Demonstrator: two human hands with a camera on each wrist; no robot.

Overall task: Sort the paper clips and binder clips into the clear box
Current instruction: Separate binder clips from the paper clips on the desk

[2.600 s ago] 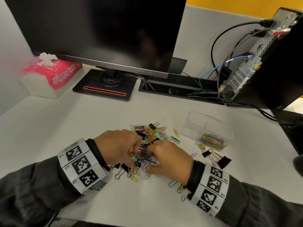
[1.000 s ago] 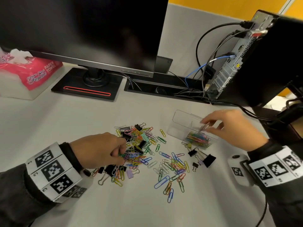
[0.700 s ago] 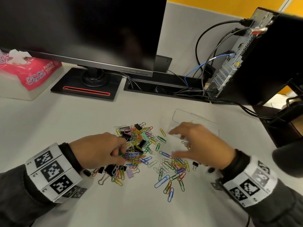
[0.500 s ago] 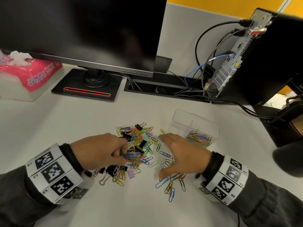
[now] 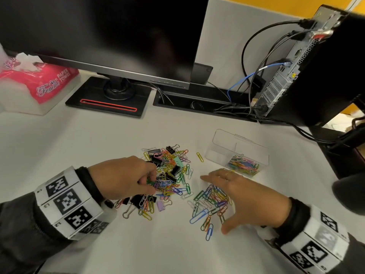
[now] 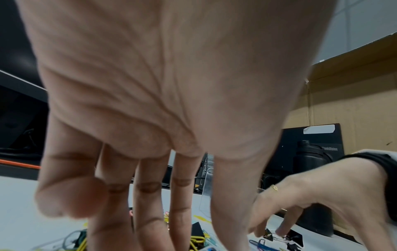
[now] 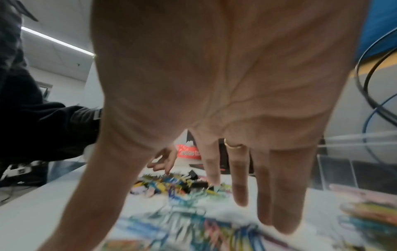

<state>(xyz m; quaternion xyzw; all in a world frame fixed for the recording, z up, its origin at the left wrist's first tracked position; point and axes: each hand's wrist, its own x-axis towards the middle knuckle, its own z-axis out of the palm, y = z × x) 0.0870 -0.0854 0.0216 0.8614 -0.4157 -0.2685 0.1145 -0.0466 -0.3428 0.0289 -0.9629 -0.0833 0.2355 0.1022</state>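
A mixed pile of coloured paper clips (image 5: 167,175) and black binder clips (image 5: 174,172) lies mid-desk. My left hand (image 5: 149,179) is curled into its near side, thumb and fingers pinching a bunch of paper clips. A smaller spread of paper clips (image 5: 209,202) lies to the right. My right hand (image 5: 214,202) hovers open over it, fingers (image 7: 240,186) straight and thumb spread wide. The clear box (image 5: 223,155) stands behind, with paper clips (image 5: 243,165) in its right compartment and nothing in its left. Black binder clips (image 6: 287,237) lie under my right palm.
A monitor on a black stand (image 5: 106,101) rises behind the pile. A pink tissue pack (image 5: 39,82) is at the far left. A computer tower (image 5: 316,66) with cables (image 5: 254,56) stands at the back right, beside a cable slot (image 5: 203,105).
My right hand left the clear box, came back toward me and now spreads over the smaller clip spread. My left hand stayed in the main pile.
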